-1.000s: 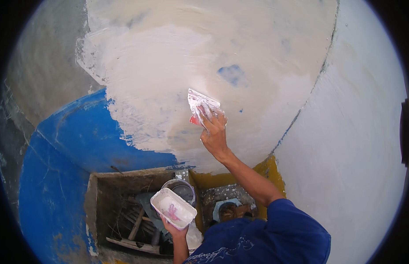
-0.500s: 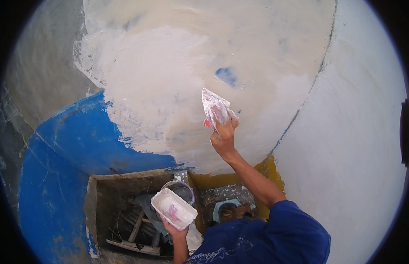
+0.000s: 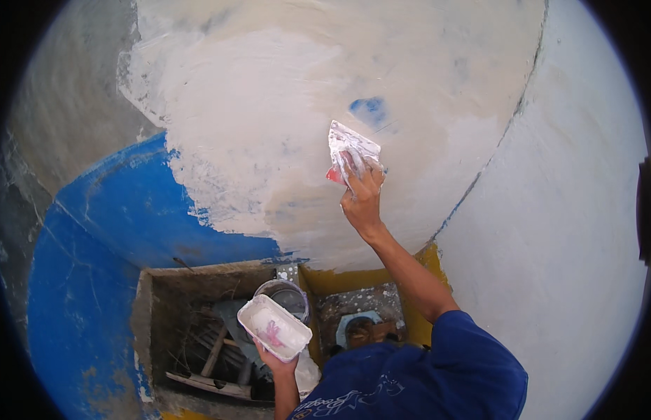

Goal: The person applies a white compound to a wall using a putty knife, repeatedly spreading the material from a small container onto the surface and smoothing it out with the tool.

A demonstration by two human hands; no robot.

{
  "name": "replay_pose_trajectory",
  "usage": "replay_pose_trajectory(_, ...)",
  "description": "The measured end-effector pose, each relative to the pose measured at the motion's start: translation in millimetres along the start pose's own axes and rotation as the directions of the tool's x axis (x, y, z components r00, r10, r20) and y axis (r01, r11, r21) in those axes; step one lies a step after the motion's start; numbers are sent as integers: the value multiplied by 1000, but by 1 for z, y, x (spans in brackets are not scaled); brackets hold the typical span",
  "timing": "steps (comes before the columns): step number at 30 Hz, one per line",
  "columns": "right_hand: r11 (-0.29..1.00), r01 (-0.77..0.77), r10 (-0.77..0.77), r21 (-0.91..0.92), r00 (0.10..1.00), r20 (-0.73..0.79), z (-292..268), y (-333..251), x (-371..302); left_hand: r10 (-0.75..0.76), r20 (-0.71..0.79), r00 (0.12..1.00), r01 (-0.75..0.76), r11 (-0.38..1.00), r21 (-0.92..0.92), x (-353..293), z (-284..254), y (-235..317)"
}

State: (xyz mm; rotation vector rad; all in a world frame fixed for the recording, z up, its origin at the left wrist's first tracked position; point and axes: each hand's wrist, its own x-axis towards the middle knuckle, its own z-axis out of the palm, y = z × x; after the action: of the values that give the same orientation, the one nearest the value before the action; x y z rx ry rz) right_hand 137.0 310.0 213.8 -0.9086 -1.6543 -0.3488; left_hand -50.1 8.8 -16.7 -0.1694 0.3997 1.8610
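My right hand (image 3: 362, 189) is closed around a putty scraper (image 3: 351, 143), its blade smeared with white paste and a bit of red showing at one side. The blade lies against the wall (image 3: 283, 98), just below a bare blue patch (image 3: 368, 112). Down at the lower middle, my left hand (image 3: 276, 360) grips a white rectangular tub (image 3: 275, 327) from beneath, tilted so its inside shows. White putty coats the tub, with a pinkish smear at its bottom. Fresh white coating spreads over the wall to the left of the scraper, and duller beige coating surrounds it.
Below the wall is a concrete basin (image 3: 145, 308) holding wood pieces (image 3: 213, 353) and debris. A round bucket (image 3: 292, 297) stands behind the tub. Right of it, a yellow-edged recess (image 3: 430, 269) holds a speckled slab. Blue paint (image 3: 150, 210) covers the lower left wall.
My right hand has moved the scraper slightly up and to the right, closer to the blue patch. The tub stays in my left hand, and the whole view has shifted slightly.
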Motion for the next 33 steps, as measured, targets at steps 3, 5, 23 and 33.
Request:
replay_pose_trajectory(3, 986, -22, 14, 167, 999, 49, 2, -13, -11, -2, 15, 1000, 2, 1000, 12, 1, 1, 1)
replay_pose_trajectory(5, 995, 0, 13, 99, 992, -129, 2, -7, -4, 13, 5, 1000, -13, 1000, -3, -1, 4, 2)
replay_pose_trajectory(23, 941, -125, 201, 314, 954, -222, -40, 15, 11, -30, 13, 999, 30, 999, -11, 5, 10, -3)
replay_pose_trajectory(33, 921, -358, 389, 155, 860, -329, -4, 35, 11, 4, 1, 1000, -4, 1000, 17, -3, 2, 7)
